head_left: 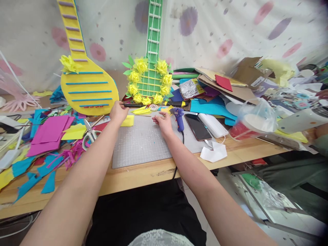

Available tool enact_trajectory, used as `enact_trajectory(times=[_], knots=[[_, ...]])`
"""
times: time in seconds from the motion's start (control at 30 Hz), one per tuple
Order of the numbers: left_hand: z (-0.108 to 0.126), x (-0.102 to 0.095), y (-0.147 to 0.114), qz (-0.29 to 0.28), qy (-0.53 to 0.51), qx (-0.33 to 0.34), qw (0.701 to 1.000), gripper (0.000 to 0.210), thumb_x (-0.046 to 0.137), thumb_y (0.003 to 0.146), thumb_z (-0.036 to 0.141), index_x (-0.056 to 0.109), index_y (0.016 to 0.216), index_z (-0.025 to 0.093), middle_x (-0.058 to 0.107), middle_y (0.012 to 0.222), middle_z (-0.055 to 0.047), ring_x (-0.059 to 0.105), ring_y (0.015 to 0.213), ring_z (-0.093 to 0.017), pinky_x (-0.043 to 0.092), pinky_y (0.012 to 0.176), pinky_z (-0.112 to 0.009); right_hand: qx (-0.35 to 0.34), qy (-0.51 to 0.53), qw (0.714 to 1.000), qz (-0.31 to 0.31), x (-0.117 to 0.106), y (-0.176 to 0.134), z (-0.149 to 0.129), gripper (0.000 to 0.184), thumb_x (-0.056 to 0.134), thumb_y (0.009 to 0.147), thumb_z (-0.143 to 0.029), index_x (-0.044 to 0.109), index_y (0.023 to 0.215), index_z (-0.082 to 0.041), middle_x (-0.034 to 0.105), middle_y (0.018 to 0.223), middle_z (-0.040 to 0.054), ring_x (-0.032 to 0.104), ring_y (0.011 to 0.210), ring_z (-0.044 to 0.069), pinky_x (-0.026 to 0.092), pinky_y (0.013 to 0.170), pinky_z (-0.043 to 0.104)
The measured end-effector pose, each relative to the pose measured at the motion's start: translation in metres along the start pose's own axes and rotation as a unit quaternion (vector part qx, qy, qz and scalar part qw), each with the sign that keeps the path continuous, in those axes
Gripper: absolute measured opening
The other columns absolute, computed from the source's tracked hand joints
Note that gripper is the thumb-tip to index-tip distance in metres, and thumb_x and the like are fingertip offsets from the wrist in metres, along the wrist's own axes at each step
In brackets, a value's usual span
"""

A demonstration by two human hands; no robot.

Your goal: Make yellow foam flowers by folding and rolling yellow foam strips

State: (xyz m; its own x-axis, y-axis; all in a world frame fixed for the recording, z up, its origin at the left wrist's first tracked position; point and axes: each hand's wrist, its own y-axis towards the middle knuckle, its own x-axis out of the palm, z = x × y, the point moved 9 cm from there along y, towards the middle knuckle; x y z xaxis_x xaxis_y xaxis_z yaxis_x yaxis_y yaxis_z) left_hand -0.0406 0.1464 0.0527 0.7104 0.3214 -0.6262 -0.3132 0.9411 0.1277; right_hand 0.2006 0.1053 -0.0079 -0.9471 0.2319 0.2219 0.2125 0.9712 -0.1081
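Observation:
My left hand (119, 113) is at the lower right edge of the yellow paper guitar (89, 83), fingers bunched beside a black pen-like stick (133, 105) and a yellow paper square (128, 121); what they hold, if anything, is hidden. Over the far part of the grey cutting mat (140, 143), my right hand (163, 123) has its fingers loosely apart and nothing visible in them. Just right of it lies a blue glue gun (178, 118). Yellow paper strips (141, 110) and a small white disc (153, 107) lie between the hands. Behind them stands a green guitar (150, 82) ringed with yellow paper flowers.
White-handled scissors (89, 134) and magenta paper (50, 135) lie among scraps at left. A phone (197, 126), a white power bank (212, 125) and a bagged cup (252, 124) are at right. Another person's leg (292, 181) shows at far right.

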Motion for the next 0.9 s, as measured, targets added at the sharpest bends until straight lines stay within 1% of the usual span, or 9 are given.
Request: enact_trajectory(times=[0.03,0.07,0.1,0.2,0.3,0.43,0.57,0.77,0.9], knots=[[0.000,-0.006,-0.003,0.012,0.051,0.027,0.998,0.035,0.065,0.069,0.020,0.053,0.103,0.019,0.066,0.109,-0.010,0.063,0.101,-0.023,0.047,0.086,-0.035,-0.002,-0.003,1.000,-0.002,0.000,0.000,0.000,0.028,0.061,0.072,-0.021,0.042,0.092,-0.022,0.066,0.064,-0.0047,0.062,0.060,0.009,0.045,0.060,0.021],[-0.002,-0.008,-0.008,0.003,0.087,0.050,0.995,0.030,0.063,0.070,0.020,0.055,0.099,0.019,0.067,0.106,-0.008,0.062,0.102,-0.023,0.046,0.087,-0.035,-0.003,-0.007,1.000,-0.004,0.001,0.000,0.000,0.028,0.061,0.072,-0.022,0.042,0.092,-0.022,0.066,0.064,-0.0049,0.061,0.059,0.009,0.045,0.060,0.021],[-0.003,-0.007,-0.013,-0.020,0.107,0.075,0.991,0.026,0.061,0.072,0.021,0.057,0.098,0.020,0.068,0.103,-0.006,0.063,0.100,-0.023,0.045,0.088,-0.035,-0.002,-0.010,1.000,-0.005,0.001,0.000,0.000,0.028,0.062,0.071,-0.022,0.042,0.092,-0.022,0.066,0.063,-0.0051,0.061,0.059,0.009,0.045,0.060,0.021],[-0.008,-0.008,-0.032,-0.066,0.133,0.152,0.977,0.037,0.064,0.072,0.025,0.058,0.108,0.023,0.068,0.106,-0.005,0.061,0.104,-0.024,0.044,0.089,-0.035,0.005,-0.016,1.000,-0.010,0.002,-0.001,0.002,0.029,0.062,0.070,-0.022,0.043,0.092,-0.022,0.065,0.062,-0.0059,0.059,0.056,0.008,0.044,0.059,0.021],[-0.017,-0.008,-0.048,-0.090,0.163,0.188,0.964,0.048,0.068,0.070,0.027,0.057,0.116,0.025,0.068,0.110,-0.005,0.058,0.109,-0.027,0.043,0.091,-0.036,0.004,-0.026,1.000,-0.017,0.004,-0.003,0.002,0.029,0.063,0.070,-0.022,0.043,0.092,-0.021,0.065,0.062,-0.0059,0.058,0.056,0.007,0.043,0.058,0.020],[-0.026,-0.007,-0.059,-0.093,0.185,0.192,0.959,0.039,0.059,0.078,0.028,0.060,0.117,0.026,0.070,0.109,-0.006,0.060,0.107,-0.027,0.044,0.088,-0.036,0.005,-0.039,0.999,-0.014,0.005,-0.005,0.001,0.027,0.061,0.071,-0.022,0.044,0.092,-0.021,0.064,0.062,-0.0052,0.058,0.056,0.008,0.043,0.060,0.021],[-0.030,-0.009,-0.062,-0.069,0.220,0.182,0.956,0.032,0.051,0.084,0.032,0.064,0.112,0.024,0.070,0.109,-0.009,0.063,0.103,-0.029,0.045,0.086,-0.038,0.006,-0.042,0.999,-0.008,0.005,-0.005,0.000,0.025,0.060,0.072,-0.021,0.044,0.091,-0.021,0.064,0.062,-0.0044,0.058,0.058,0.009,0.044,0.062,0.023],[-0.034,-0.018,-0.060,-0.023,0.211,0.134,0.968,0.032,0.054,0.083,0.032,0.065,0.112,0.025,0.072,0.103,-0.004,0.065,0.099,-0.025,0.046,0.086,-0.036,0.001,-0.055,0.998,-0.017,0.007,-0.005,0.000,0.023,0.059,0.073,-0.021,0.043,0.091,-0.021,0.064,0.062,-0.0053,0.058,0.057,0.008,0.042,0.059,0.021],[-0.038,-0.021,-0.057,-0.005,0.157,0.109,0.982,0.033,0.057,0.080,0.031,0.066,0.111,0.023,0.074,0.098,-0.002,0.066,0.097,-0.021,0.047,0.085,-0.031,-0.005,-0.059,0.998,-0.018,0.008,-0.004,0.001,0.024,0.060,0.073,-0.022,0.044,0.091,-0.021,0.064,0.062,-0.0056,0.057,0.056,0.008,0.042,0.059,0.020]])
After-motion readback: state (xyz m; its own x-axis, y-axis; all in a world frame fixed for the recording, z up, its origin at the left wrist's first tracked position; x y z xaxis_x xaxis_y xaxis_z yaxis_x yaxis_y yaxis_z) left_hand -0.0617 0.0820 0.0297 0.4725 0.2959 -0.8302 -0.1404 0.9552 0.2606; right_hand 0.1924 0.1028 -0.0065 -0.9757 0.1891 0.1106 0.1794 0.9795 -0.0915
